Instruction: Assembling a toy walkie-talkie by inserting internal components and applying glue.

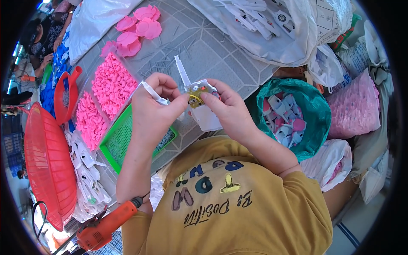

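Right fingers (211,101) are clamped on a white plastic housing (206,120) with a gold mechanism (197,93), above the counter (231,57) near its near edge; left fingers (180,105) grip a white strip (151,92). Looks light, stiff, maybe slick. I'd grab the shell, wiring's probably fragile. Green basket (108,146) crowds the left; far side's roomier.

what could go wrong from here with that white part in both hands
The yellow wire is exposed on the white part, near the thumbs of the left hand and right hand, so it might get snagged. The orange drill appears close to the left forearm; a backward move could bump it. That forearm also crosses the green tray in view and might knock it.
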Available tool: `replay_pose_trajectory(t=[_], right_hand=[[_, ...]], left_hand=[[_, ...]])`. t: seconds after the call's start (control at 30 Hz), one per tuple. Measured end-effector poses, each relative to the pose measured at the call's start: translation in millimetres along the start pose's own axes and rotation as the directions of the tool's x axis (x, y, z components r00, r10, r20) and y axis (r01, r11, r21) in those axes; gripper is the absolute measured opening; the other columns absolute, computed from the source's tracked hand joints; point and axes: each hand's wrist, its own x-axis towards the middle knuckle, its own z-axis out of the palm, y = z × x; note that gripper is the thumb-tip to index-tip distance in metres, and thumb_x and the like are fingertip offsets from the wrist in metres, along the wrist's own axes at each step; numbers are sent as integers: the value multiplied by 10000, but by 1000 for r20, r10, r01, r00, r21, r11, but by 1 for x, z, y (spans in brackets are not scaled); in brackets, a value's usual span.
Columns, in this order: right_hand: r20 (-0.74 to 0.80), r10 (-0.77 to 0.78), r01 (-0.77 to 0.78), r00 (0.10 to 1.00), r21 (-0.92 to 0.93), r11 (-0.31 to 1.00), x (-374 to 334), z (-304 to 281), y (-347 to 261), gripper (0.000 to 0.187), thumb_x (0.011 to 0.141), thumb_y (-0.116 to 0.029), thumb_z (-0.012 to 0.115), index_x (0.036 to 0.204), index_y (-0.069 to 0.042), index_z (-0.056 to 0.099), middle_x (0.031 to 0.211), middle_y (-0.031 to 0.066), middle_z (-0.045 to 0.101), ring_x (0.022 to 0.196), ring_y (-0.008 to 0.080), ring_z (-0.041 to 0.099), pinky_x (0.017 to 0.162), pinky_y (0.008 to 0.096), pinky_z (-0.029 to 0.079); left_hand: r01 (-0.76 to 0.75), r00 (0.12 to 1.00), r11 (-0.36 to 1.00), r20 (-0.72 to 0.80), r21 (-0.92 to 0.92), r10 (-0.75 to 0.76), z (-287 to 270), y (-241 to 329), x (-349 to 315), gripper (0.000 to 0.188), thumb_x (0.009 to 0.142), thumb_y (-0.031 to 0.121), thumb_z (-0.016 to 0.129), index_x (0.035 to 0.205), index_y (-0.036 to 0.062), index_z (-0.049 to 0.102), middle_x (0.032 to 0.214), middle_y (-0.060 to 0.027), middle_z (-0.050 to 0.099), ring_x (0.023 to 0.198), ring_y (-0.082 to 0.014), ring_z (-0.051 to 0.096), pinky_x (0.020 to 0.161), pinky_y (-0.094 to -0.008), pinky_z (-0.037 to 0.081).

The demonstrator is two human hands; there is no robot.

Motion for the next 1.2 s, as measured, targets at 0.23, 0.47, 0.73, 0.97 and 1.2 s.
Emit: replay_pose_trajectory(t=[0.23,0.47,0.73,0.97,1.2], right_hand=[[-53,-60,53,997,-131,990,-2,3,-3,325,1000,-152,575,1302,-34,550,1090,37,663,949,79,622,816,248,510],[-51,-120,115,991,-103,988,-1,-1,0,368,1004,-147,560,1348,-25,519,1135,46,646,978,72,608,829,242,502],[16,-151,151,988,-77,985,-1,-2,4,393,1006,-124,537,1383,-24,493,1165,41,641,1028,84,600,883,246,482],[13,-140,140,990,-177,974,-2,-2,-2,368,1011,-128,536,1365,-28,506,1176,26,641,1049,77,600,890,239,477],[-9,-178,175,984,-130,976,1,-1,1,281,1009,-120,540,1275,-33,538,1130,16,645,967,56,591,851,219,468]], left_hand=[[-88,996,991,20,96,86,0,0,-5,235,725,44,757,916,28,621,743,-11,663,672,-54,599,601,-231,465],[-335,938,888,23,316,345,10,-7,-11,158,726,41,757,863,43,680,749,-49,662,663,-140,627,602,-287,484],[-510,813,691,23,512,582,13,-12,-14,184,687,29,759,839,80,668,735,-51,648,677,-238,631,634,-355,468],[-542,763,621,22,566,646,17,-15,-15,204,688,38,771,854,87,664,752,-39,656,702,-229,637,665,-357,461],[-609,679,502,77,615,730,17,-22,-11,207,690,54,776,862,87,666,762,-37,644,727,-221,637,727,-366,458]])
